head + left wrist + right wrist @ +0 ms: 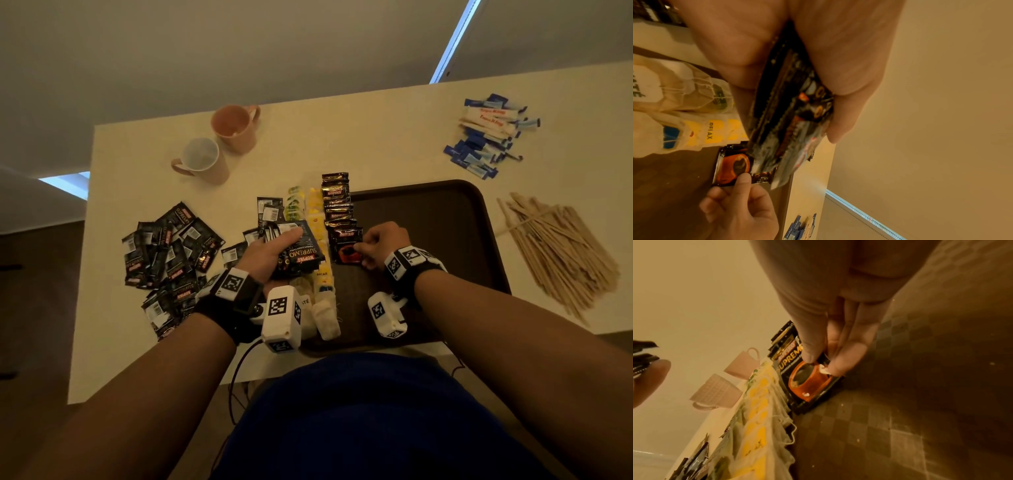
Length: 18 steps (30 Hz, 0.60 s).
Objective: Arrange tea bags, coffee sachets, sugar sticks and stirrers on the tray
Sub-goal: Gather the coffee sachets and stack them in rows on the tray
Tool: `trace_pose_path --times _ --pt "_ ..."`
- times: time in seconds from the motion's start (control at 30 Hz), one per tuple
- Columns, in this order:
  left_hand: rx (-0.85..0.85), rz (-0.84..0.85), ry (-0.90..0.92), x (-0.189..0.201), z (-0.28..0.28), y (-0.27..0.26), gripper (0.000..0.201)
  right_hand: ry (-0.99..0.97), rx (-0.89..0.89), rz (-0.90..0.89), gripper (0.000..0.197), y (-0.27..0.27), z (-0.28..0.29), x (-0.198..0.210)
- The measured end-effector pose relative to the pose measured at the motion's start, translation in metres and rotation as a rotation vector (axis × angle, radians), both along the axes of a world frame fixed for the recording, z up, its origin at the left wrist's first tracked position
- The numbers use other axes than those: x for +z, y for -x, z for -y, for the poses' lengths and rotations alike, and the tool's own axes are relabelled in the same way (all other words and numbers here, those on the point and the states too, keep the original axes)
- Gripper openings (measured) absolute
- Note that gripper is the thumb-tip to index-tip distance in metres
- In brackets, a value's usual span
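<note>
Head view: the right hand pinches the near corner of a coffee sachet between thumb and fingertips; the sachet lies flat on the tray, nearest in a column of sachets overlapping along the tray's left side. Just left of that column run two rows of tea bags, yellow-tagged beside green-tagged. The left hand, over the tea bags and apart from the right, grips a stack of sachets, thumb on top. More loose sachets lie scattered on the table further left. Two mugs stand beyond. Sugar sticks and stirrers lie off the tray's right side.
</note>
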<state>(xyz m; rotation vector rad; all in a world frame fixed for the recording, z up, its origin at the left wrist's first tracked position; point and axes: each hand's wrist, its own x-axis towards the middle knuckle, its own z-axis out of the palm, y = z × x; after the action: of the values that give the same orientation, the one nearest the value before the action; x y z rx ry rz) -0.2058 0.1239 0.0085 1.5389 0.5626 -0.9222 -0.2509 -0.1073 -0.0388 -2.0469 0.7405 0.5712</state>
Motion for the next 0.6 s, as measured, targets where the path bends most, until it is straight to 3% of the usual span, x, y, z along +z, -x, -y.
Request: trace_pose_path --times 0.4,0.6 --pt "0.007 0.003 0.033 0.0051 0.0047 -0.0014 0.054 0.056 0.08 -0.015 0.021 -0.0087 -0.0034 0.0005" --pt "-0.012 0.005 0.051 0.0004 0.0053 -0.0018 0.086 0.025 0.078 -0.002 0.022 -0.0042 0.0011 0.0069"
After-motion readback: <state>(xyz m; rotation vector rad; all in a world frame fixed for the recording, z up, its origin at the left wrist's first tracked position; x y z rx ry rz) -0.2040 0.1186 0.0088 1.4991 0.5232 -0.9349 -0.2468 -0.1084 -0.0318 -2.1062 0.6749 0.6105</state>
